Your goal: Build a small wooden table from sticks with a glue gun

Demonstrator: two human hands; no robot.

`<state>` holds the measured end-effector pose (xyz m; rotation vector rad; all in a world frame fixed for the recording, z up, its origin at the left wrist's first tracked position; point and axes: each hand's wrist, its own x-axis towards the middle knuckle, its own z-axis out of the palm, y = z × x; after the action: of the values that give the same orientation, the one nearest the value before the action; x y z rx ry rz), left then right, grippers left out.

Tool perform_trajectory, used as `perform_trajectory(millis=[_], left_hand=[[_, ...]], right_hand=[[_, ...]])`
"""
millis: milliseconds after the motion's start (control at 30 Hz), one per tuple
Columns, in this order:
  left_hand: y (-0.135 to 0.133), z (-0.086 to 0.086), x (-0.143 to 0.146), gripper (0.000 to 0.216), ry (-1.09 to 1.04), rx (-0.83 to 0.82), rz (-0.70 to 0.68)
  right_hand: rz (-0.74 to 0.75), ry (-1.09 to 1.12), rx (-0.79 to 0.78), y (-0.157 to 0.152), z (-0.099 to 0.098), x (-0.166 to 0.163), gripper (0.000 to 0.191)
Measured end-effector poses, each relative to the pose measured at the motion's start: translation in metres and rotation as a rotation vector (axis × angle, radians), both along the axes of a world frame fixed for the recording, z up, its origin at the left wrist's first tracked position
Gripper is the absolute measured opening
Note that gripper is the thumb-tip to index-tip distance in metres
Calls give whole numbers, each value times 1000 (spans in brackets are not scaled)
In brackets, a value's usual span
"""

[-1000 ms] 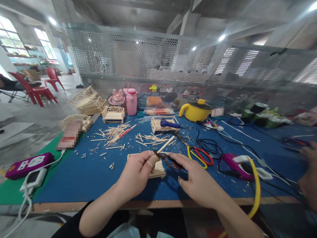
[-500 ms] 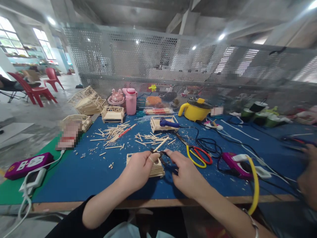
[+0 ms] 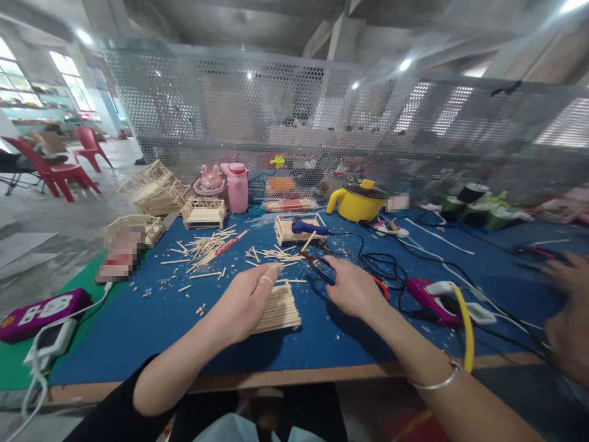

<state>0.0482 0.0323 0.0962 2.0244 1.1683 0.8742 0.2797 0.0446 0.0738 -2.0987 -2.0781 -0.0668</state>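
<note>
My right hand (image 3: 352, 287) is closed around dark-handled pliers (image 3: 317, 265), their jaws pointing away from me. A short wooden stick (image 3: 308, 241) stands out at a slant by the jaws; whether they grip it I cannot tell. My left hand (image 3: 248, 301) has its thumb and fingers pinched together above a small panel of wooden sticks (image 3: 283, 308), covering its left part. What the pinched fingertips hold, if anything, is too small to make out. Red-handled scissors (image 3: 383, 287) lie partly hidden behind my right hand.
Loose sticks (image 3: 207, 248) lie beyond my left hand. A blue glue gun (image 3: 309, 228) rests on a wooden frame (image 3: 285, 235). Behind are a yellow pot (image 3: 356, 205) and pink flask (image 3: 238, 190). Cables surround a purple power strip (image 3: 430, 301). Another person's hand (image 3: 570, 276) is at right.
My hands have drawn apart: the left has moved down and left, while the right has moved right with the pliers. The stick that was between my hands now shows only by the pliers.
</note>
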Motion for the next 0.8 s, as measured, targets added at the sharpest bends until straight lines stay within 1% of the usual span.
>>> perform_trajectory(millis=[67, 100, 167, 200, 233, 267, 300, 333, 367, 433, 467, 500, 533, 633, 700, 733, 767, 800], left_hand=[[-1, -2, -7, 36, 57, 110, 10], [0, -4, -10, 39, 101, 155, 22], [3, -12, -13, 44, 173, 211, 44], [5, -16, -14, 45, 185, 220, 47], [6, -20, -15, 45, 186, 219, 48], [7, -25, -16, 44, 179, 215, 53], [7, -29, -16, 42, 167, 218, 57], [6, -33, -17, 41, 154, 233, 61], [5, -37, -17, 42, 143, 263, 60], [2, -45, -17, 46, 132, 361, 49], [1, -48, -17, 50, 136, 414, 42], [0, -51, -17, 53, 153, 462, 40], [0, -54, -16, 54, 180, 503, 43], [0, -54, -16, 48, 267, 590, 35], [-3, -51, -20, 41, 259, 613, 14], [-6, -50, -23, 38, 233, 614, 28], [-11, -51, -28, 37, 199, 603, 72], [-18, -53, -33, 39, 169, 577, 150]], right_hand=[[-48, 18, -103, 13, -13, 7, 53], [-64, 28, -127, 20, -19, 10, 57], [-88, 58, -130, 30, -26, 11, 75], [-97, 71, -97, 34, -26, 10, 81], [-97, 84, -35, 35, -25, 8, 81], [-74, 102, 52, 34, -22, 4, 74], [-12, 126, 142, 30, -17, 0, 65], [84, 151, 231, 25, -12, -6, 53], [234, 197, 277, 18, -6, -12, 45], [561, 268, 232, 4, 3, -25, 36], [670, 286, 215, -2, 5, -31, 31], [744, 295, 196, -7, 7, -36, 29], [786, 298, 180, -9, 7, -41, 27], [806, 283, 117, -9, 5, -48, 25], [757, 295, 87, -4, 2, -47, 25], [697, 325, 79, -2, 0, -44, 26], [607, 375, 68, 0, -2, -40, 27], [494, 445, 53, 2, -6, -35, 27]])
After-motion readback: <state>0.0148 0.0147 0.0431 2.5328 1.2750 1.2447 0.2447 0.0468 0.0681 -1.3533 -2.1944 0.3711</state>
